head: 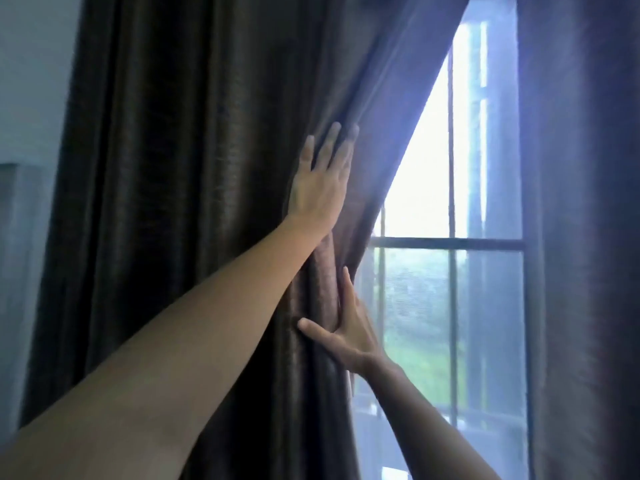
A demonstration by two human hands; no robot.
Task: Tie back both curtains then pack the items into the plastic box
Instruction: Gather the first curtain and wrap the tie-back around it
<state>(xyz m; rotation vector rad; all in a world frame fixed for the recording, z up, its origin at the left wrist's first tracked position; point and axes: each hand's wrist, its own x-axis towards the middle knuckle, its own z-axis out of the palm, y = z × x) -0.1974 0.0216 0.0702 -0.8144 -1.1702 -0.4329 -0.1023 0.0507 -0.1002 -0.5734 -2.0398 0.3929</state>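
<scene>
Left hand point(320, 188): flat against the left curtain point(190, 168), fingers straight and slightly fanned, pointing up; nothing is clasped, the palm presses the cloth near its inner edge.
Right hand point(349, 336): lower down on the same edge, back of the hand to the camera, thumb stretched out to the left over the front of the folds, forefinger straight up along the hem; the other fingers are hidden, so whether any of them curl behind the cloth cannot be told.
Left curtain: dark brown, hanging in folds, its inner edge drawn aside on a slant and bunched between the two hands.
Right curtain point(581, 202): hangs straight at the right, untouched.
Window point(450, 243): barred panes, bright, showing in the gap between the curtains.
Wall point(31, 98): pale, left of the left curtain.
</scene>
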